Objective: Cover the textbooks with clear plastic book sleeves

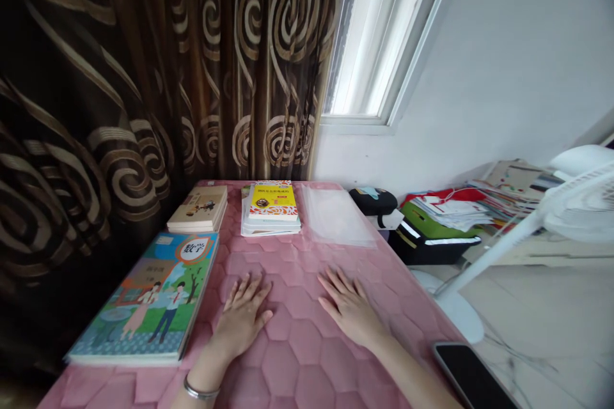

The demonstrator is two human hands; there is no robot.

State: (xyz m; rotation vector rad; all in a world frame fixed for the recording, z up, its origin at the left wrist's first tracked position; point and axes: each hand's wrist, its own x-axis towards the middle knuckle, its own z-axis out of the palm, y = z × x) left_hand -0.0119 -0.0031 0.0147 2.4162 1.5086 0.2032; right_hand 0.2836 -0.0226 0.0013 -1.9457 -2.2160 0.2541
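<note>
My left hand (pixel 240 319) lies flat on the pink quilted table cover (pixel 292 332), fingers spread, with a silver bangle on its wrist. To its left is a stack of large textbooks (pixel 148 300) with two drawn figures on the top cover. My right hand (pixel 352 310) also rests palm down on the cover, its fingers apart and holding nothing. Beyond the hands stand a small stack of books (pixel 271 201) with a yellow and white one on top, and clear plastic sheets or sleeves (pixel 338 214).
Tan books (pixel 199 208) are stacked at the far left, beside the patterned curtain (pixel 249 64). A dark phone (pixel 472 377) lies at the near right edge. Right of the table are a white fan (pixel 508 243), a black and green box (pixel 432 230) and piled papers (pixel 518 198).
</note>
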